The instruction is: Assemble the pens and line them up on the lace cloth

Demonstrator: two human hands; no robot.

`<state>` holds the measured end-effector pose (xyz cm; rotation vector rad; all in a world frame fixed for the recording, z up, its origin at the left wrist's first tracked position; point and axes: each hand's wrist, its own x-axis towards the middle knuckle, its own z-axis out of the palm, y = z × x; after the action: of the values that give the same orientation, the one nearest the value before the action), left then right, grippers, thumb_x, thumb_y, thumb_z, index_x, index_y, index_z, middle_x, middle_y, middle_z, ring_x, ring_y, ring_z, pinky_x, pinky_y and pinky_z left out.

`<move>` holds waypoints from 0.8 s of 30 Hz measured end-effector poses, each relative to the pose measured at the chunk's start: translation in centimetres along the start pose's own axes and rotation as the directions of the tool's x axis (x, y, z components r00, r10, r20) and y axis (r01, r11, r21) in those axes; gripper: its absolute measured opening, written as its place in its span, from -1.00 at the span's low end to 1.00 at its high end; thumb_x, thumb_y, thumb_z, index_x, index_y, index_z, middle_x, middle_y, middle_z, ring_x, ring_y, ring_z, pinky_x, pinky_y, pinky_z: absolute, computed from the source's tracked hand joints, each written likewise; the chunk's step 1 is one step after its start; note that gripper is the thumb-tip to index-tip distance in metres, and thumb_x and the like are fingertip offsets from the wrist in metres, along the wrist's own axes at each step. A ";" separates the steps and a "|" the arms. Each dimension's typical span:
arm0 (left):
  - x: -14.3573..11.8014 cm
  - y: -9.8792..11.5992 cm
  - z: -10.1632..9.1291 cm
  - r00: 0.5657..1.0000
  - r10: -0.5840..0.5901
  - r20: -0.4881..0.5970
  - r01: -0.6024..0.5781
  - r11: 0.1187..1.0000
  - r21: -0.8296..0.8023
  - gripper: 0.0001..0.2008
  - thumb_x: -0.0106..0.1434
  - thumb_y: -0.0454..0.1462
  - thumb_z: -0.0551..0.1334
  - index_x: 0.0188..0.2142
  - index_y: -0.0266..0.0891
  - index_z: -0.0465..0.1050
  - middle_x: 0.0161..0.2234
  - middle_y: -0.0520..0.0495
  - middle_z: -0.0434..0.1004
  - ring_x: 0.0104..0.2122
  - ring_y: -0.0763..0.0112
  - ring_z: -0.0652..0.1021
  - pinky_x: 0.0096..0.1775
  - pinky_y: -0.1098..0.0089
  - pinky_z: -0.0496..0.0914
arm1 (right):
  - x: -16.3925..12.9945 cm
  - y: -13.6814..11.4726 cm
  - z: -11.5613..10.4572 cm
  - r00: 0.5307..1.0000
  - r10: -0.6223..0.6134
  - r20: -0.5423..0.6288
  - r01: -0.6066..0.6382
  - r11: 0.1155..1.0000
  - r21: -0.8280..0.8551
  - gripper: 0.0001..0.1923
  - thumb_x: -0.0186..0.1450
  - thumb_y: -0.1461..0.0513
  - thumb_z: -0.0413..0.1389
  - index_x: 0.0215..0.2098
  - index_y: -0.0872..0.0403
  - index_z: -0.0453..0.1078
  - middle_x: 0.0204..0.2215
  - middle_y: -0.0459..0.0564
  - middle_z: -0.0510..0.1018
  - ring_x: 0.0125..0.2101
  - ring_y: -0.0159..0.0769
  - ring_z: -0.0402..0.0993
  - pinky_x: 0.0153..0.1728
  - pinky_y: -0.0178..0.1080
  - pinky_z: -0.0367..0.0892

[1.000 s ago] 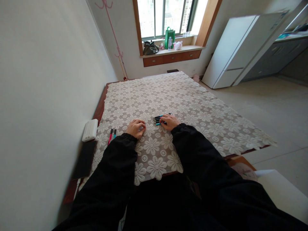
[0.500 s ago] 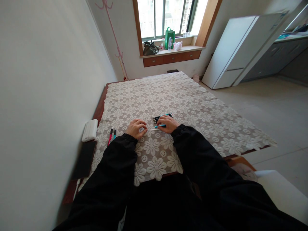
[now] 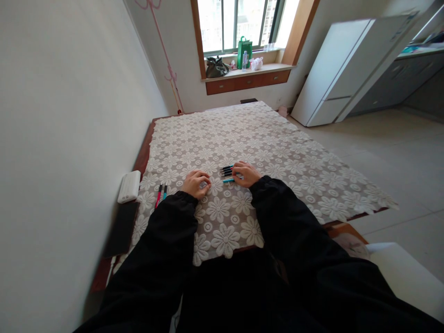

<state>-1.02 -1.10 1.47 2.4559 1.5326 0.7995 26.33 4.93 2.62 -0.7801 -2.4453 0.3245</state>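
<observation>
Your right hand [image 3: 247,174] covers most of the pens [image 3: 227,171]; their count and the hand's grip stay unclear.

Pens [image 3: 229,171]: no print can be made out on the barrels, too small
White box [image 3: 129,186] by the wall: plain face, no label shows
Green bag [image 3: 244,48] on the window sill: any print on it is too blurred to read
Bottle [image 3: 245,61] beside the bag: label unreadable
White fridge [image 3: 342,69]: no brand mark can be made out
Readable text overall: none
</observation>
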 end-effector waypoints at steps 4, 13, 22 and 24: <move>0.0 0.0 0.0 1.000 -0.019 -0.008 0.019 1.000 0.013 -0.92 0.21 -0.25 0.27 -0.33 -0.11 0.57 -0.09 -0.05 0.59 0.04 0.17 0.45 0.19 0.05 0.27 | 0.0 -0.1 0.0 0.997 -0.023 0.076 0.022 1.000 0.006 -0.85 0.25 0.24 0.08 -0.44 0.05 0.47 -0.34 0.04 0.51 -0.27 -0.19 0.38 -0.17 -0.18 0.29; 0.0 -2.1 0.7 0.943 -0.295 -0.156 0.312 0.945 0.097 -0.68 0.18 -0.30 0.25 -0.05 -0.15 0.49 -0.06 -0.16 0.56 0.00 0.05 0.48 0.05 0.09 0.36 | 0.1 0.1 1.4 0.987 0.003 0.163 -0.001 1.000 -0.013 -0.82 0.30 0.16 0.14 -0.40 0.06 0.49 -0.46 -0.03 0.51 -0.37 -0.27 0.41 -0.27 -0.26 0.24; 0.0 -2.4 0.8 0.948 -0.302 -0.096 0.308 0.949 0.060 -0.85 0.25 -0.25 0.20 -0.25 -0.09 0.57 -0.25 -0.07 0.58 -0.21 0.22 0.53 -0.08 0.18 0.40 | 0.2 -0.3 2.0 0.983 -0.017 0.184 0.032 0.997 -0.077 -0.90 0.27 0.18 0.19 -0.36 0.04 0.50 -0.37 -0.02 0.57 -0.28 -0.24 0.47 -0.15 -0.23 0.25; 0.0 -2.4 0.8 0.954 -0.284 -0.093 0.288 0.957 0.030 -0.85 0.25 -0.27 0.20 -0.25 -0.11 0.56 -0.25 -0.07 0.57 -0.26 0.26 0.53 -0.11 0.22 0.41 | 0.2 -0.5 2.0 0.982 -0.013 0.190 0.031 0.995 -0.091 -0.90 0.27 0.19 0.18 -0.35 0.04 0.50 -0.36 -0.02 0.58 -0.27 -0.24 0.47 -0.15 -0.23 0.25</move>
<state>-2.55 0.15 -0.11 2.1778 1.8991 0.8359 24.83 4.53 1.25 -0.7934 -2.6623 0.2894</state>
